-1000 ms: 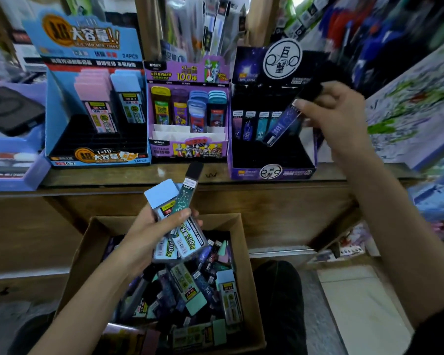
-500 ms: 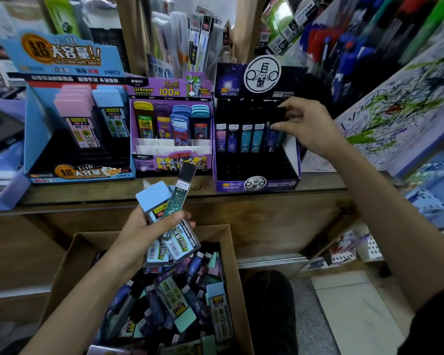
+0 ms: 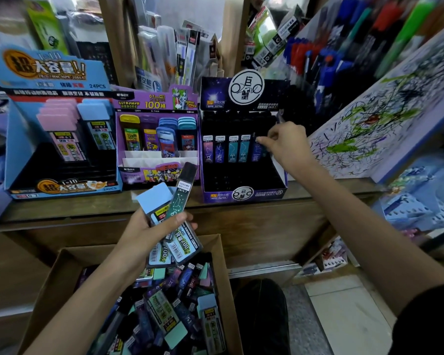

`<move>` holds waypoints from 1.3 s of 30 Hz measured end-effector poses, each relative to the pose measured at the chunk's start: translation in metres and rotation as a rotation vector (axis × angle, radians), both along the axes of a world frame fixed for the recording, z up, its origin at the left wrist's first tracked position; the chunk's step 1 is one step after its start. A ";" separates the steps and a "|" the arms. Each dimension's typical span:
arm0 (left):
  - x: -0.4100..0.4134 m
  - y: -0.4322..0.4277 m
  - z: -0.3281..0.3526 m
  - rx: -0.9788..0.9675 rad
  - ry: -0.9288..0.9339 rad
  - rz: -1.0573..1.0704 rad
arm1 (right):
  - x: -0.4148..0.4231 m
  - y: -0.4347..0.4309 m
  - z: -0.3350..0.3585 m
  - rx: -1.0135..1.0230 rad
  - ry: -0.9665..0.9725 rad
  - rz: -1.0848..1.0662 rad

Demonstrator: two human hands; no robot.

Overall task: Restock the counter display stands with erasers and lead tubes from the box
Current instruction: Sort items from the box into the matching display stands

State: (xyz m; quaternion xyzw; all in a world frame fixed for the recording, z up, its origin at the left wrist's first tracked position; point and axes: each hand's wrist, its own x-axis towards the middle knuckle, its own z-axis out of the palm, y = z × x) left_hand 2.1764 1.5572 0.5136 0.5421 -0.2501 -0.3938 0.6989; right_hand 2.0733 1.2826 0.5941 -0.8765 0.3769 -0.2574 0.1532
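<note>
My right hand [image 3: 287, 143] pinches a lead tube [image 3: 257, 151], fifth in the back row of the purple stand [image 3: 244, 196]; slots below my fingers look unfilled. Left hand [image 3: 146, 234] grips a bundle of packs [image 3: 176, 243] over the box [image 3: 62, 267], plenty left.

Open cardboard box [image 3: 68, 272] of jumbled lead tubes [image 3: 162, 311], dark stand [image 3: 244, 194] part-filled

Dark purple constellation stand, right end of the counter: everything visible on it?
The dark purple constellation stand is printed cardboard, upright at the right end of the wooden counter. A round white logo disc tops its starry back card. Inside are black stepped tiers. Slim lead tubes stand upright at the rear, and the front tiers show none. The right hand pinches the rightmost tube.
</note>
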 end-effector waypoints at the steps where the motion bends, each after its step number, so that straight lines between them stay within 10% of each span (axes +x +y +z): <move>1: -0.001 -0.002 0.002 -0.005 -0.002 -0.005 | -0.002 0.002 0.001 0.011 0.020 0.004; 6: -0.006 -0.011 0.016 -0.037 -0.005 -0.038 | -0.018 0.026 0.011 -0.038 -0.114 0.071; 12: -0.019 -0.028 0.024 -0.043 0.009 -0.109 | -0.023 0.088 0.006 0.744 -0.279 0.419; 23: -0.025 -0.033 0.027 -0.064 0.069 -0.146 | -0.034 0.079 0.015 0.990 -0.411 0.414; 39: -0.005 -0.028 0.028 -0.069 -0.050 -0.054 | -0.034 0.000 0.036 0.016 -0.100 0.118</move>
